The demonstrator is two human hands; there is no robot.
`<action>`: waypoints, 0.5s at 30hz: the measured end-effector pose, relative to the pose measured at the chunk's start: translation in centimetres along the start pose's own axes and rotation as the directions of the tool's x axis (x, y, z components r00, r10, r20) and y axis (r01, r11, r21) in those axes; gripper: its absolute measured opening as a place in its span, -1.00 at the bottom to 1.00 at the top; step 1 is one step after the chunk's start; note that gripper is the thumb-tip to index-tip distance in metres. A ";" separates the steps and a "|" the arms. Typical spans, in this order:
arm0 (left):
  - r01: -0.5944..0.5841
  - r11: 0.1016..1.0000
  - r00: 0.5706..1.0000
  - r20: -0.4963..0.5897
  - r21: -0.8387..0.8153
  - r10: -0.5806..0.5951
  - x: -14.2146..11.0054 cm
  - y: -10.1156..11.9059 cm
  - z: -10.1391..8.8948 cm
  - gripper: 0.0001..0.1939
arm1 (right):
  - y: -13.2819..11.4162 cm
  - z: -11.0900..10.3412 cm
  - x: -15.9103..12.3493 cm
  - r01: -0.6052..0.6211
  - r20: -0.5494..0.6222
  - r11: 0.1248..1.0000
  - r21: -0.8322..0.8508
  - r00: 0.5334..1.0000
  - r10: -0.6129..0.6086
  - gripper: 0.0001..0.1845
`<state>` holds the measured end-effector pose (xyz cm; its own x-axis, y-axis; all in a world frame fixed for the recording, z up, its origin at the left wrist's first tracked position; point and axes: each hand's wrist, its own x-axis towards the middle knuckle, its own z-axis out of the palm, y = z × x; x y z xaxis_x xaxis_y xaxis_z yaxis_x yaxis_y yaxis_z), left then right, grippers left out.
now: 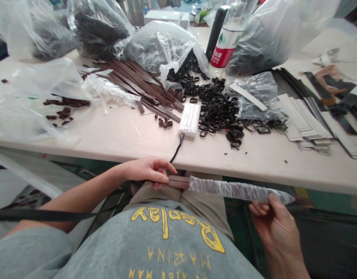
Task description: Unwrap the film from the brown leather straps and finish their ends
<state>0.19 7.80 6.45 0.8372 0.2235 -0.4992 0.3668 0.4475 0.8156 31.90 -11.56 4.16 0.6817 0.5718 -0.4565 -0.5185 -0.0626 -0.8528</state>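
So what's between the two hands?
A brown strap, partly inside a clear sleeve. The left hand holds the strap, the right hand the sleeve, in the head view.

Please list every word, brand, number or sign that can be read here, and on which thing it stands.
"Replay": yellow, upside down, on the grey shirt.
"MARINA": below it, same shirt.
"NICE MAN": lowest line, partly cut off by the picture edge.
Bottle: white characters on its red label, too blurred to read surely.
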 end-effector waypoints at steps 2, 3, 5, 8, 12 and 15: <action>-0.023 1.000 0.998 -0.059 -0.015 0.022 -0.7 -0.4 -0.6 -0.60 | 0.6 -0.9 0.3 -0.025 -0.021 1.000 0.006 0.999 0.025 -0.52; -0.036 0.999 0.995 -0.097 -0.023 0.033 -1.0 -0.6 -0.7 -0.61 | 1.1 -1.3 0.5 -0.037 -0.021 0.999 -0.006 0.999 0.037 -0.52; -0.063 0.998 0.982 -0.180 -0.029 0.057 -1.6 -0.9 -0.7 -0.64 | 2.2 -2.4 0.7 -0.074 -0.007 0.994 -0.075 0.997 0.073 -0.52; -0.118 0.993 0.957 -0.268 -0.028 0.107 -2.2 -1.0 0.0 -0.67 | 3.8 -4.1 0.5 -0.188 0.049 0.939 -0.289 0.976 0.211 -0.54; -0.160 0.986 0.952 -0.271 -0.044 0.143 -1.8 -1.0 1.5 -0.59 | 3.6 -3.6 -1.3 0.111 0.301 0.655 -0.747 0.936 0.184 -0.49; -0.185 0.982 0.965 -0.199 -0.039 0.174 -0.4 -1.1 2.9 -0.47 | 2.1 0.3 -2.6 0.601 0.595 0.461 -0.653 0.784 -0.179 -0.70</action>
<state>0.62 4.70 6.63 0.7907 0.4652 -0.3981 0.1899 0.4319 0.8817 28.88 -12.96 3.59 0.3200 0.9459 -0.0538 0.5076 -0.2191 -0.8333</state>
